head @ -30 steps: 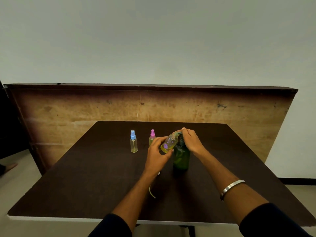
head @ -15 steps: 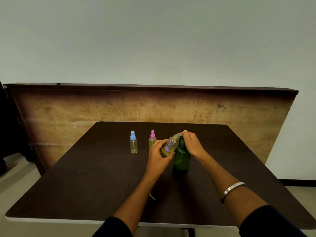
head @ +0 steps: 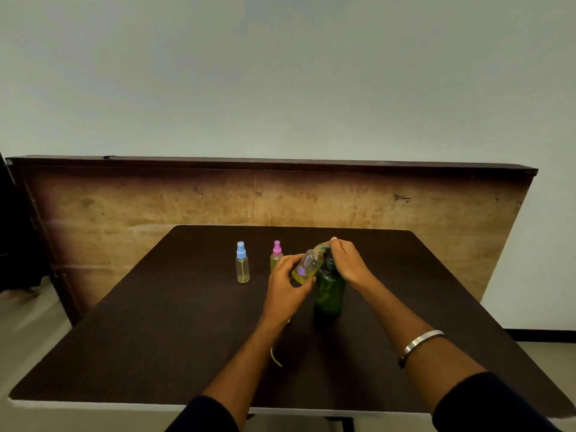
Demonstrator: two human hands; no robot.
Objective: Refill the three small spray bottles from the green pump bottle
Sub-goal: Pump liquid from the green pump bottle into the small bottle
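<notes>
Small spray bottle (head: 307, 266) is held tilted in left hand (head: 285, 286) fingers; green pump bottle (head: 329, 289) head is gripped under right hand (head: 347, 260) fingers.

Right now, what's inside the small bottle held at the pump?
Yellowish liquid pools in the lower end of the tilted small bottle, gripped by the left hand. The right hand covers the pump head; any flow is hidden.

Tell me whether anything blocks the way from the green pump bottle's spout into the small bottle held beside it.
Nothing visible does. The left hand holds the uncapped small bottle tilted, its open neck right at the pump spout, while the right hand rests on the green pump bottle's head. Whether neck and spout touch cannot be told.
</notes>
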